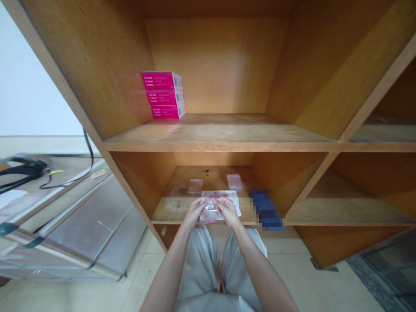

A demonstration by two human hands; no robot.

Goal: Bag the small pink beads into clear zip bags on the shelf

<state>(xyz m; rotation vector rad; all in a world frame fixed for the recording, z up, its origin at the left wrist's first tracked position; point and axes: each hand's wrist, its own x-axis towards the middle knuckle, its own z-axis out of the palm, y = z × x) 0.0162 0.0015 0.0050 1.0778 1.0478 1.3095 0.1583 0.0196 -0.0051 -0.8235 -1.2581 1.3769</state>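
Note:
Both my hands meet over the front of the lower shelf [169, 212]. My left hand [195, 211] and my right hand [227, 210] pinch a small clear plastic bag [212, 209] with pink pieces in it, fingers closed on its edges. Under them lies a larger clear bag [235, 200] holding more pink pieces. Two more small clear bags lie farther back: one with pink contents [195, 186] on the left, one that looks empty [234, 182] on the right.
A stack of three pink boxes [164, 95] stands at the back left of the upper shelf [227, 134]. A blurred dark blue object [266, 210] lies at the lower shelf's right. Plastic-wrapped panels [74, 225] and black cables [22, 171] are on the left.

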